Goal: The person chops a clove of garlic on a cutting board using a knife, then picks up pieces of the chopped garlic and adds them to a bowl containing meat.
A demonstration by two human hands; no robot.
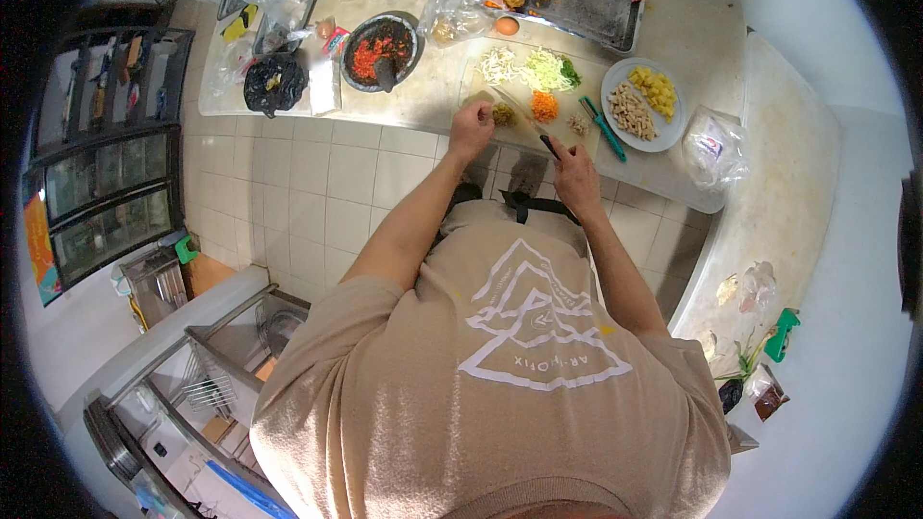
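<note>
My right hand (577, 176) grips the black handle of a kitchen knife (532, 124). Its blade points away to the left over a pale cutting board (591, 79). At the board's near left edge is my left hand (472, 131), fingers curled; whether they pinch anything is hidden. Right beside those fingers lies a small brownish-green chopped heap (503, 114). Finely diced orange vegetable, perhaps carrot (544, 107), and a little pale minced heap (578, 124) sit right of the blade. Farther back are white sprouts or shreds (499, 65) and shredded pale green vegetable (544, 70).
A green-handled peeler (604, 130) lies beside a white plate (619, 76) of yellow cubes and beige pieces. Left stands a stone mortar (348, 72) with red paste and a pestle (385, 73). Behind are an egg (507, 26) and a metal tray (591, 11) holding brown tubers.
</note>
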